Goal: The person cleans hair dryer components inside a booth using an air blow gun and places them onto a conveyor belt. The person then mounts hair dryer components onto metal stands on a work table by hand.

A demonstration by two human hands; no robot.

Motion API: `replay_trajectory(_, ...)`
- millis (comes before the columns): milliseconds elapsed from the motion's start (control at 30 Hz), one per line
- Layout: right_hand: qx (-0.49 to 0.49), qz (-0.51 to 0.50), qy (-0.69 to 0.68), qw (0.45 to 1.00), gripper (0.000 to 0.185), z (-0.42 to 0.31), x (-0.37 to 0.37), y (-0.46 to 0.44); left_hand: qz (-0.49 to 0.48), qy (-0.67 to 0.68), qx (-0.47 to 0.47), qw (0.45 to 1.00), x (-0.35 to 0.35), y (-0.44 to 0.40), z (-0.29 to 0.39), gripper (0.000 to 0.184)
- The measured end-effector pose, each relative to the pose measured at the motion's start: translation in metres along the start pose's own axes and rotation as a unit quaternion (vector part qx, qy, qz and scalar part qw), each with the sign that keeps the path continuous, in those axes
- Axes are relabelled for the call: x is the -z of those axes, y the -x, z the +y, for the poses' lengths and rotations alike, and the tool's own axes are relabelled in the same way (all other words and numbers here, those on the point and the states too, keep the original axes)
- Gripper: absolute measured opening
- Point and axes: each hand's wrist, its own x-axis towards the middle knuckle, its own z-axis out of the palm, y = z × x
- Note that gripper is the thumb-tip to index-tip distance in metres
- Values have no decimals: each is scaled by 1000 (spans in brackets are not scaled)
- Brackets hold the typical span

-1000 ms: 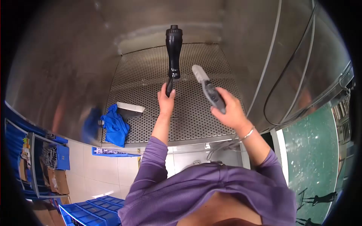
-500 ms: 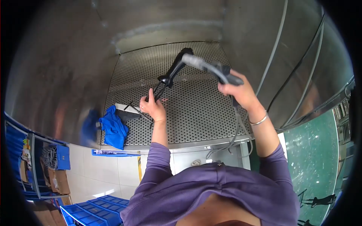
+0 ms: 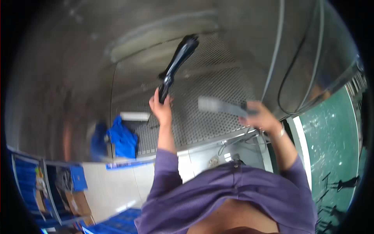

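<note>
Above the grate (image 3: 191,125), holding a black part (image 3: 179,60) in the left hand (image 3: 161,110), pinched by its near end, with the thick end tilted away to the right. Gripping a blurred grey tool (image 3: 228,107) in the right hand (image 3: 263,117), with fingers curled round its handle, pointing leftward, apart from the part. Left of the left forearm, with a blue cloth (image 3: 124,139) beside a white-edged tool (image 3: 134,116).
</note>
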Motion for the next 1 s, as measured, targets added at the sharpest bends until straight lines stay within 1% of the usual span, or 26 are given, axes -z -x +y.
replay_trajectory(33, 31, -64, 98, 993, 43, 19, 5, 32, -47, 60, 29, 997, 0, 1, 3, 52)
replay_trajectory(67, -37, -62, 52, 996, 49, 30, 5, 65, -101, 162, 65, 979, 5, 6, 6, 49)
replay_trajectory(100, -108, -48, -1, 993, 55, 41, 3, 100, -167, 260, 104, 945, 13, 12, 14, 46)
replay_trajectory(133, -165, -26, -13, 986, 55, 60, 5, 129, -245, 307, 139, 909, 27, 21, 43, 41)
replay_trajectory(167, -218, 6, -33, 975, 56, 74, 8, 159, -290, 404, 173, 850, 25, 34, 46, 43)
replay_trajectory(200, -251, 12, 87, 964, 57, 66, 9, 178, -358, 468, 141, 796, 22, 48, 59, 46)
replay_trajectory(233, -239, 17, 153, 959, 60, 75, 8, 196, -419, 526, 114, 731, 16, 57, 80, 48)
replay_trajectory(267, -256, 27, 144, 955, 61, 80, 7, 212, -480, 526, 102, 694, 10, 70, 104, 51)
replay_trajectory(300, -203, 65, 164, 963, 59, 92, 1, 221, -530, 522, 94, 662, 5, 80, 130, 54)
replay_trajectory(333, -212, 67, 110, 969, 61, 84, 2, 229, -566, 513, 95, 638, -1, 94, 170, 58)
replay_trajectory(367, -175, 94, 150, 969, 61, 104, -4, 238, -633, 498, 66, 590, -22, 103, 188, 58)
replay_trajectory(433, -180, 109, 121, 970, 62, 93, -3, 255, -739, 463, 1, 489, -57, 127, 247, 56)
replay_trajectory(500, -151, 154, 131, 968, 61, 110, -4, 283, -786, 470, -25, 402, -91, 168, 313, 46)
replay_trajectory(533, -176, 161, 93, 967, 58, 113, 7, 304, -787, 476, -13, 393, -111, 201, 348, 41)
replay_trajectory(567, -164, 175, 98, 966, 59, 114, 11, 322, -791, 480, -1, 378, -125, 226, 384, 37)
replay_trajectory(633, -148, 212, 104, 960, 59, 130, 13, 356, -799, 481, 6, 362, -171, 273, 436, 37)
replay_trajectory(700, -135, 238, 93, 957, 62, 144, 18, 388, -825, 455, -49, 332, -217, 307, 480, 36)
replay_trajectory(733, -129, 247, 86, 957, 64, 148, 19, 401, -832, 450, -43, 322, -237, 322, 493, 36)
replay_trajectory(833, -139, 267, 55, 952, 64, 154, 26, 434, -844, 438, -5, 309, -299, 363, 497, 40)
replay_trajectory(867, -123, 279, 56, 951, 63, 160, 27, 442, -846, 433, 14, 310, -311, 369, 492, 41)
replay_trajectory(933, -134, 272, 46, 952, 64, 163, 32, 454, -853, 418, 34, 310, -322, 368, 484, 47)
replay_trajectory(1000, -139, 269, 35, 952, 64, 168, 35, 457, -843, 412, 40, 344, -318, 369, 476, 50)
